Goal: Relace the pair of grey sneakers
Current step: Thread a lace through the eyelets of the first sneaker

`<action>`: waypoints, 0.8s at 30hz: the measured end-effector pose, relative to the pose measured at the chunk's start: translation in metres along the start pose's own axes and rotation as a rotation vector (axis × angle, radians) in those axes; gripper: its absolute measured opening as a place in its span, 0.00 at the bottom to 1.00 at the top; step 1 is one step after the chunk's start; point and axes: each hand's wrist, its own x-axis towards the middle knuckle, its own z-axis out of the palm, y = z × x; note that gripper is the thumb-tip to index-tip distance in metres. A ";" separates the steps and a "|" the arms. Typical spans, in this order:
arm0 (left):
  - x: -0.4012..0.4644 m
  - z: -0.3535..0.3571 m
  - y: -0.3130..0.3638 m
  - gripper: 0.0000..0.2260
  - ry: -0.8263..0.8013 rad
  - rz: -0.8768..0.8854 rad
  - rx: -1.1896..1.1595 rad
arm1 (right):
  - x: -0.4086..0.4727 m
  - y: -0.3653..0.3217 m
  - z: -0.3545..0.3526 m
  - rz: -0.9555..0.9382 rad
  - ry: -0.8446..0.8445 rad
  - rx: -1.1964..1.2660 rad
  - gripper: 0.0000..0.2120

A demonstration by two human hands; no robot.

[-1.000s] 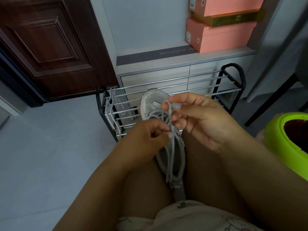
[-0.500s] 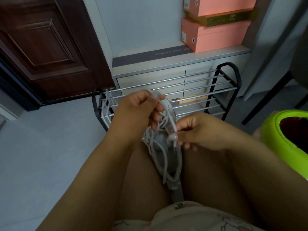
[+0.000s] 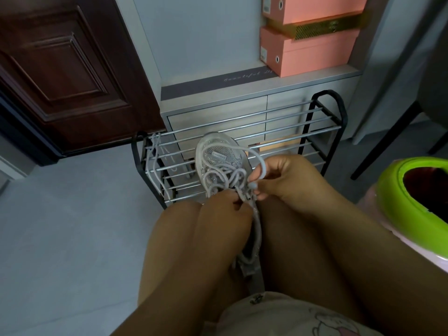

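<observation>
Head view: grey sneaker (image 3: 218, 156) held between the knees.
Left hand (image 3: 226, 209): lace (image 3: 242, 197) pinched.
Right hand (image 3: 283, 178): lace loop gripped.
Shoe rack (image 3: 315, 122), 12 o'clock: second lace (image 3: 152, 163) draped.

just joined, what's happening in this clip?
A seated person is lacing a grey mesh sneaker held between the knees, toe pointing away. The right hand pinches a loop of the pale grey shoelace beside the shoe, while the left hand grips the lace at the eyelets. The lacing looks loose and unfinished. Another pale lace hangs on the black metal shoe rack behind.
</observation>
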 end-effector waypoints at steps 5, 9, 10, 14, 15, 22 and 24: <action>0.002 -0.002 -0.007 0.06 -0.007 -0.088 -0.205 | 0.001 0.004 0.005 -0.054 0.043 -0.101 0.04; 0.002 -0.002 -0.009 0.07 -0.011 -0.087 -0.223 | 0.002 0.004 0.008 -0.070 0.041 -0.156 0.08; 0.002 -0.002 -0.008 0.07 -0.015 -0.084 -0.238 | 0.001 0.003 0.009 -0.059 0.026 -0.137 0.08; 0.002 -0.002 -0.008 0.09 -0.022 -0.069 -0.260 | -0.002 0.002 0.011 -0.050 -0.001 -0.115 0.05; 0.001 -0.002 -0.009 0.09 -0.021 -0.067 -0.251 | -0.002 0.002 0.011 -0.053 0.002 -0.140 0.05; -0.007 -0.005 0.006 0.07 0.044 -0.053 -0.052 | -0.002 0.006 0.011 -0.052 -0.016 -0.199 0.07; -0.017 -0.010 0.012 0.06 0.124 0.129 0.147 | -0.001 0.005 0.004 -0.011 -0.094 -0.158 0.10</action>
